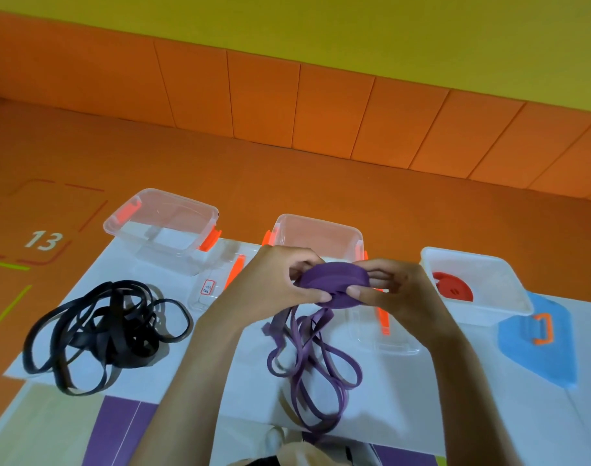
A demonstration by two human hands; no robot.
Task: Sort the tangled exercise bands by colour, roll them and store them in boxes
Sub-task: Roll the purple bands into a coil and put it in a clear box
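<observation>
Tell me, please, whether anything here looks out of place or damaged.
Nothing looks spilled or damaged; only the flat black rubber exercise bands lie in a tangled heap on the white sheet, at left.

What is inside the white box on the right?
A rolled red band lies inside the white box, near its left wall. Nothing else shows inside. What may lie under the roll cannot be seen.
</observation>
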